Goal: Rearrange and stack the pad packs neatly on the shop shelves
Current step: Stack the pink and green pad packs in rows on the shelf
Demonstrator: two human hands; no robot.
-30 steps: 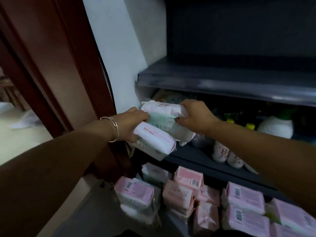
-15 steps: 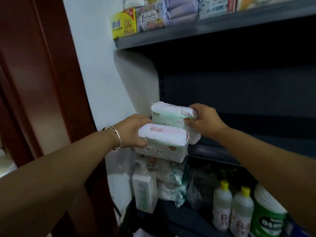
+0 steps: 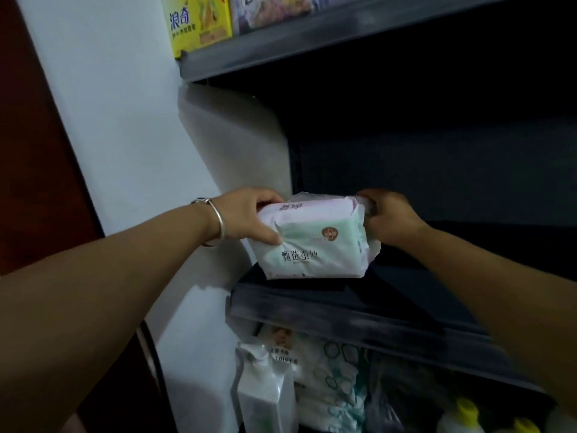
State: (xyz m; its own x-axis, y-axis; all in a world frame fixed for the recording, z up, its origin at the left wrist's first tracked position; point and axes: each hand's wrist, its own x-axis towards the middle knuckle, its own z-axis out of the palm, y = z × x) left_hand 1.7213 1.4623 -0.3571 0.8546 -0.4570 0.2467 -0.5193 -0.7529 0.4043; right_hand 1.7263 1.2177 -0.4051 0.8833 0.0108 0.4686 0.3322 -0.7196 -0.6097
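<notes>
Head view shows the left hand [image 3: 249,218] curled round the near-left corner of a pad pack [image 3: 312,242], thumb pressed on its front face and fingers over the top, while the right hand [image 3: 387,218] grips the far-right end, fingers wrapped round what may be a second pack behind it, though that spot is too dark to be sure. Between the two hands the pack sits low over the front-left corner of the dark middle shelf [image 3: 312,304], its bottom edge touching or just above the board; I cannot tell which. The main risk from here, as I judge it, is the pack being let go too near the shelf lip below the hands, so it tips forward onto the goods on the shelf beneath. Slick wrapping could also let it slide out of a loose pinch. The pack is a soft, pillowy block in thin glossy film, pale green and white with a pink top and crimped, ruffled end seams. It dents under the left thumb. The shelf looks like hard, smooth painted metal.
</notes>
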